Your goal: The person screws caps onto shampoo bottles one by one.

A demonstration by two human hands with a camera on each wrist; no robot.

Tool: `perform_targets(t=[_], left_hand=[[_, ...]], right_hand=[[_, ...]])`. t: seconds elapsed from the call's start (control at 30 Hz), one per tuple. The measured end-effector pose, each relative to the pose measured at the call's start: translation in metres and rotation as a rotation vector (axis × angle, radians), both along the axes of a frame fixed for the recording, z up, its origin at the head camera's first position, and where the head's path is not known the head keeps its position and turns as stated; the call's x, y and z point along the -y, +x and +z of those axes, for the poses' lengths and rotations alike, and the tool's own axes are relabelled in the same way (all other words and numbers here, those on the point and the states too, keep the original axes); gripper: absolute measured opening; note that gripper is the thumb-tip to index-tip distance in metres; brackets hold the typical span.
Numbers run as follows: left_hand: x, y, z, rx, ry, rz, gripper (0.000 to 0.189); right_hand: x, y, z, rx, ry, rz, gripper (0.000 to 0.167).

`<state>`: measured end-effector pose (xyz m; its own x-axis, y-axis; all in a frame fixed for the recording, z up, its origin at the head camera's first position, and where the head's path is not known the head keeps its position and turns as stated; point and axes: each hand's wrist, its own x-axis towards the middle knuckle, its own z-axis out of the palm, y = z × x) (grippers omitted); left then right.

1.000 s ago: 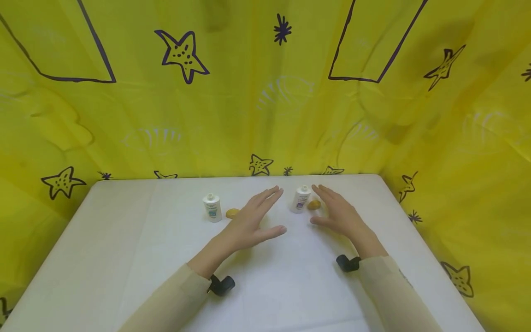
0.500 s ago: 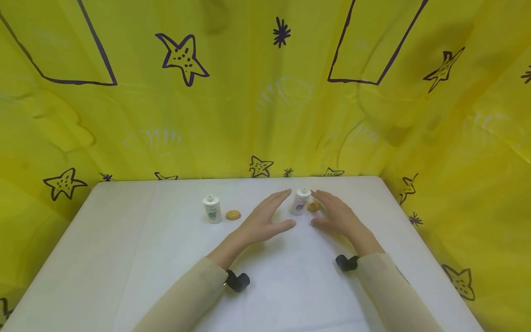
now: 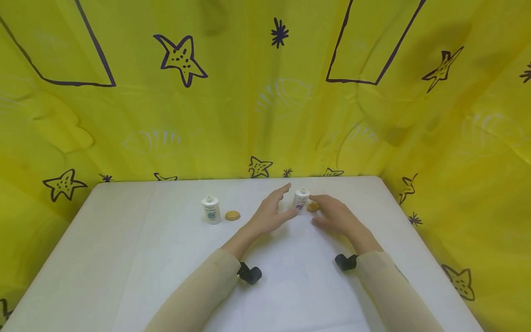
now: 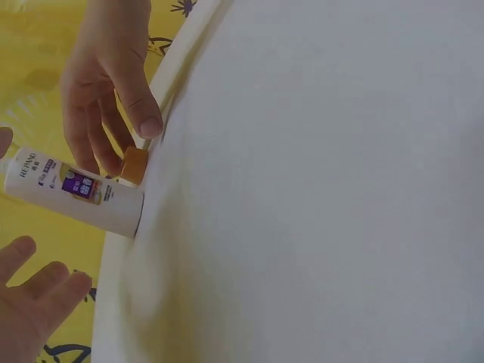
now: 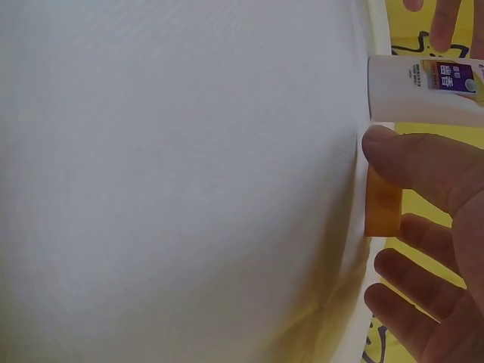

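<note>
An uncapped white bottle (image 3: 301, 197) with a purple label stands upright near the back of the table. My left hand (image 3: 267, 216) is at its left side, fingers spread and thumb in front of it; in the left wrist view a gap shows between left fingers (image 4: 53, 287) and bottle. On the bottle's right lies an orange-gold cap (image 3: 313, 207). Around that cap hovers my right hand (image 3: 338, 216), loosely bent. In the right wrist view the thumb passes in front of the cap (image 5: 383, 204), with other fingers behind it; contact is unclear.
A second uncapped white bottle (image 3: 211, 210) with a teal label stands further left, with another gold cap (image 3: 233, 215) flat beside it. White cloth covers the table (image 3: 103, 258). A yellow curtain (image 3: 224, 115) with drawn starfish hangs behind and at the sides.
My left hand has moved right, from beside the left cap to the purple-labelled bottle. The right hand has barely shifted, its fingers slightly lower near the cap. Bottles and caps stay in place.
</note>
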<state>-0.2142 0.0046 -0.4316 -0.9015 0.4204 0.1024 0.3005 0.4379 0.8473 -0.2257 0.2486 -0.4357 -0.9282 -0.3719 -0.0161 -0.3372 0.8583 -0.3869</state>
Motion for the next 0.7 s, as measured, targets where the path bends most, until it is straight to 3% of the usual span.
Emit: perform_targets(t=[0.37,0.7], left_hand=[[-0.017,-0.015,-0.011,0.099,0.168,0.026,0.063],[-0.029,-0.017,-0.012,0.141,0.216,0.07,0.048]], right_hand=[[0.005,-0.005,-0.002,0.053,-0.038,-0.03,0.054],[0.007,-0.011,-0.002,-0.029,-0.025,0.023,0.034]])
